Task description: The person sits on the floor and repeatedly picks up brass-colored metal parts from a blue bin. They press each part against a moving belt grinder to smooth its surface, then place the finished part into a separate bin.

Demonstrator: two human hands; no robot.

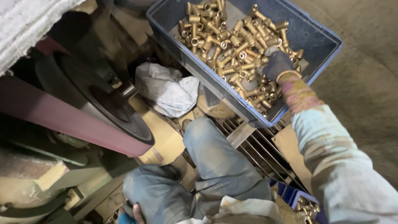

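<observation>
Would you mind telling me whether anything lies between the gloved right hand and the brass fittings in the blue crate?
Nothing visible does. The right hand, in a dark glove, already rests on the heap of brass fittings inside the blue crate, having reached over its near rim. Its fingers are buried among the parts.

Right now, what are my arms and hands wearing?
The right hand wears a dark grey knit glove with a yellowish band at the cuff. Below it sits a grimy wrist cuff mottled pink and yellow, then a pale blue-grey long sleeve smeared with brownish dirt. The left hand shows only as fingertips at the bottom edge, apparently bare, beside something blue; its sleeve is out of view.
</observation>
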